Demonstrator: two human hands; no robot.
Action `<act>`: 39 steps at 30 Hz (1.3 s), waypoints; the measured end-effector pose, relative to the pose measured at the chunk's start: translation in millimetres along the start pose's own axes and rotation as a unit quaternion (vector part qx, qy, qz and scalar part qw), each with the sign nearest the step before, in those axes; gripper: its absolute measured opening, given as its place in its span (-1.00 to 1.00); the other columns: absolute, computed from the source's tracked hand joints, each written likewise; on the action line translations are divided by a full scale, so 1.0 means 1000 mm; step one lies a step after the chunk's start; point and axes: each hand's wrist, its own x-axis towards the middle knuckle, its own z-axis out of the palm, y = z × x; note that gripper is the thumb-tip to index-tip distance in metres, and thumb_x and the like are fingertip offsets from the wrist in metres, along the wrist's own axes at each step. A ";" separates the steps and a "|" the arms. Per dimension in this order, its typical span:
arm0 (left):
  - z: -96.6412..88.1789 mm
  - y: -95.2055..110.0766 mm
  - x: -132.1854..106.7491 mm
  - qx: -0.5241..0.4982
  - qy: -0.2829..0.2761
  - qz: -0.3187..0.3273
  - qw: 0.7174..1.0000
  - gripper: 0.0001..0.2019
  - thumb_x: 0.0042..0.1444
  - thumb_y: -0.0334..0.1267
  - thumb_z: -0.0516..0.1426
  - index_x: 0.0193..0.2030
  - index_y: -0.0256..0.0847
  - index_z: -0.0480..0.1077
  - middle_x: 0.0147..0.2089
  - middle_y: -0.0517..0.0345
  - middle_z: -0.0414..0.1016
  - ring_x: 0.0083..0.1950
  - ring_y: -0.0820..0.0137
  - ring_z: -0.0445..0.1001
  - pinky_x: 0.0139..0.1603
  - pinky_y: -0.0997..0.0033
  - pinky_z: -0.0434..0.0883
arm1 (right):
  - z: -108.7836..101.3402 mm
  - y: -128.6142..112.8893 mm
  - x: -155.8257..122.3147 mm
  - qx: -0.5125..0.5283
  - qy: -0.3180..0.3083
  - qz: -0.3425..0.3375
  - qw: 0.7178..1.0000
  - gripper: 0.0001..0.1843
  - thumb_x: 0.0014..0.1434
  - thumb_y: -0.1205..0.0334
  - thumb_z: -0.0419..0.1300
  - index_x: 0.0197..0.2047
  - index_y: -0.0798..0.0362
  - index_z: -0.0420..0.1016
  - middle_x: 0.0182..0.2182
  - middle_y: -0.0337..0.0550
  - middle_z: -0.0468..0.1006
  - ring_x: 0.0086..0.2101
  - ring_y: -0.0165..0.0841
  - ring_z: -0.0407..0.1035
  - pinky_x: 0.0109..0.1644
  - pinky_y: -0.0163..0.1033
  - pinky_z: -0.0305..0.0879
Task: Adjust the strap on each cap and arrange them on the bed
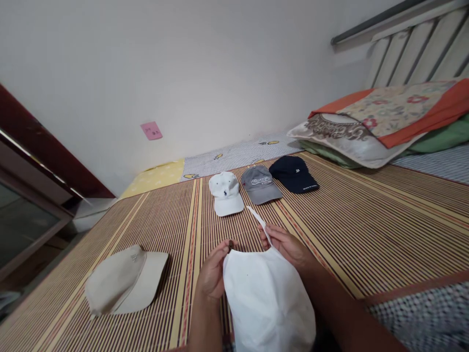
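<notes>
A white cap [269, 303] is held low in front of me, its crown toward the camera and its back opening facing away. My left hand [214, 274] pinches the left edge of that opening, where a small dark piece [230, 244] shows between thumb and finger. My right hand [284, 244] grips the white strap [264, 226] on the other side, and its loose end sticks up and to the left. The two sides of the back are apart. The cap's brim is hidden.
Beyond my hands a white cap with a small dark logo [226, 193], a grey cap [261, 185] and a navy cap [293, 172] sit in a row on the striped mat [176, 220]. A beige cap [120, 281] lies at left. Pillows [351, 139] are at back right, by the wall.
</notes>
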 end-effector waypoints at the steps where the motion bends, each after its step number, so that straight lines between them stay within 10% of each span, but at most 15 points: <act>1: 0.001 0.000 -0.001 0.004 -0.008 -0.003 1.000 -0.62 -0.05 -0.26 0.41 -0.06 -0.32 0.60 -0.31 0.11 0.63 -0.35 0.41 0.54 -0.30 0.48 0.48 | 0.000 0.000 0.000 -0.004 -0.001 0.002 1.000 -0.70 -0.03 0.15 0.54 -0.23 0.08 0.68 -0.47 -0.25 0.55 -0.44 -0.48 0.38 -0.32 -0.40 0.35; 9: 0.006 -0.002 -0.004 0.013 -0.049 -0.017 0.999 -0.39 0.14 -0.25 0.32 0.34 -0.20 0.37 -0.40 0.11 0.61 -0.40 0.40 0.55 -0.31 0.46 0.45 | -0.001 0.005 0.001 -0.063 -0.037 0.029 0.997 -0.64 -0.03 0.06 0.53 -0.23 0.06 0.62 -0.50 -0.27 0.52 -0.49 -0.43 0.36 -0.39 -0.32 0.25; 27: 0.011 -0.004 -0.004 0.034 -0.061 -0.027 0.997 -0.40 0.10 -0.27 0.32 0.31 -0.23 0.40 -0.34 0.15 0.59 -0.42 0.48 0.50 -0.34 0.54 0.41 | 0.000 0.002 -0.001 -0.032 -0.035 0.006 0.999 -0.64 -0.03 0.06 0.53 -0.29 0.09 0.57 -0.62 -0.42 0.21 -0.59 -0.52 -0.01 -0.51 -0.34 -0.05; 39: 0.003 -0.004 0.000 0.066 -0.016 -0.027 0.997 -0.55 0.05 -0.19 0.36 0.08 -0.31 0.56 -0.38 0.10 0.60 -0.40 0.40 0.50 -0.36 0.47 0.40 | -0.011 -0.011 0.011 0.021 0.023 -0.064 0.997 -0.65 -0.04 0.11 0.54 -0.25 0.08 0.59 -0.54 -0.37 0.30 -0.53 -0.51 0.16 -0.47 -0.38 0.19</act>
